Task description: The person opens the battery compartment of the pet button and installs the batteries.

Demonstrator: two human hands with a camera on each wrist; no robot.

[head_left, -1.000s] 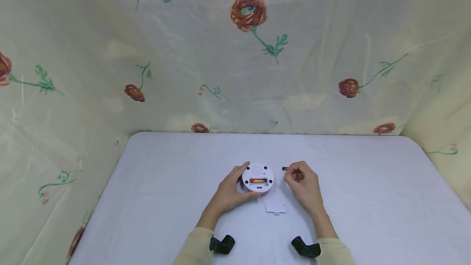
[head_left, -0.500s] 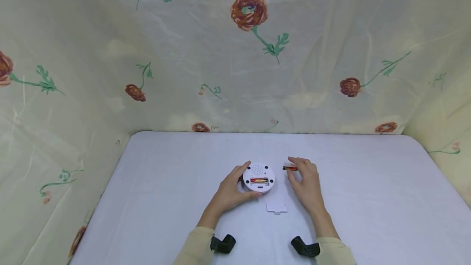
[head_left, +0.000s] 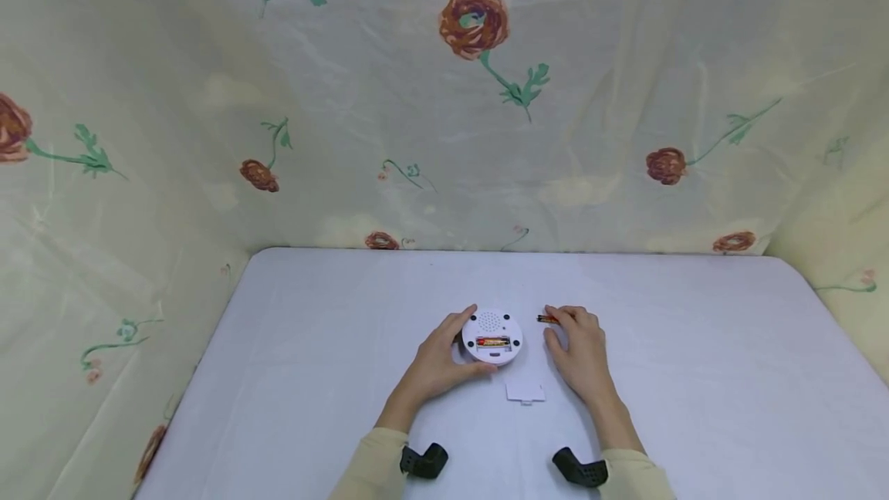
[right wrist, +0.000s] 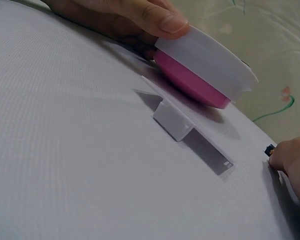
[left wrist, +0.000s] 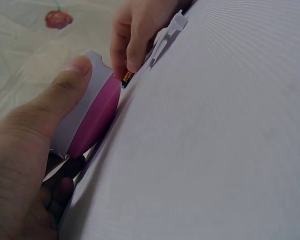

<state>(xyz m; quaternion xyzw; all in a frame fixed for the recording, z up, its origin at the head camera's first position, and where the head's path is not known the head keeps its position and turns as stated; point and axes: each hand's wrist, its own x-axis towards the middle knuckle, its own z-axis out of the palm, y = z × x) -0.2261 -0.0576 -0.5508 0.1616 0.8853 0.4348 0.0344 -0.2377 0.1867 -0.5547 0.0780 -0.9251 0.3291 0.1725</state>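
My left hand (head_left: 436, 367) grips a round white device (head_left: 490, 320) by its left side, thumb at the near edge. Its upturned face has a speaker grille, dark feet and an uncovered battery compartment, where a red-and-gold battery (head_left: 495, 342) lies. In the left wrist view the device's other side (left wrist: 96, 120) is pink and faces the table. To the right, my right hand (head_left: 583, 349) pinches a second small battery (head_left: 545, 319) close over the table. Only its dark end (right wrist: 269, 150) shows past the fingers in the right wrist view.
A white battery cover (head_left: 525, 392) with a small tab lies on the white-clothed table (head_left: 333, 330), just in front of the device. Floral curtains (head_left: 347, 99) hang behind the table and at both sides. Black wrist cameras (head_left: 425, 461) sit at both sleeves.
The right hand's fingers spread, baring most of the battery half a second ago, and have now come together on it again. The left hand and device stay put.
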